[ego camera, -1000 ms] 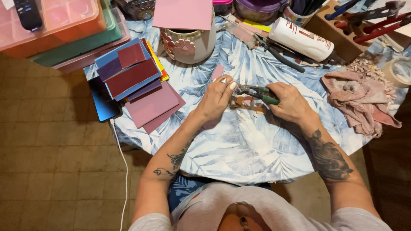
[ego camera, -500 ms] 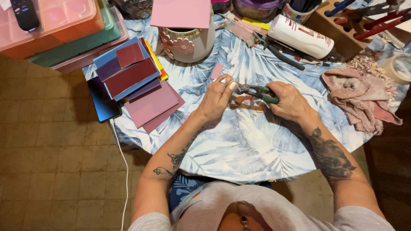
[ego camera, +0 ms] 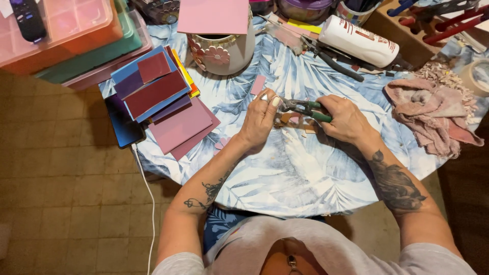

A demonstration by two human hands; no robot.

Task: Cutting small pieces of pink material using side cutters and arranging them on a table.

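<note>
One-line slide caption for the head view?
Right hand grips green-handled nippers; left hand holds a small piece at them.

Place: a home craft corner, set up as a small mosaic workshop.
Bench: a round bench (ego camera: 285,198) under a leaf-print cloth, on a tiled floor (ego camera: 66,203).
Evidence: stacked coloured tiles (ego camera: 163,102), a glue bottle (ego camera: 359,42), a flower-decorated pot (ego camera: 221,48), plastic storage boxes (ego camera: 71,35), a rag (ego camera: 433,114).

Tablecloth (ego camera: 285,188) – white, pale blue leaf print. Tiles (ego camera: 168,102) at the table's left edge – maroon, mauve, blue, one yellow. Rag (ego camera: 433,117) at the right edge – faded pink. Pliers (ego camera: 305,108) – green grips. Pot (ego camera: 224,51) – cream, pink flowers.
</note>
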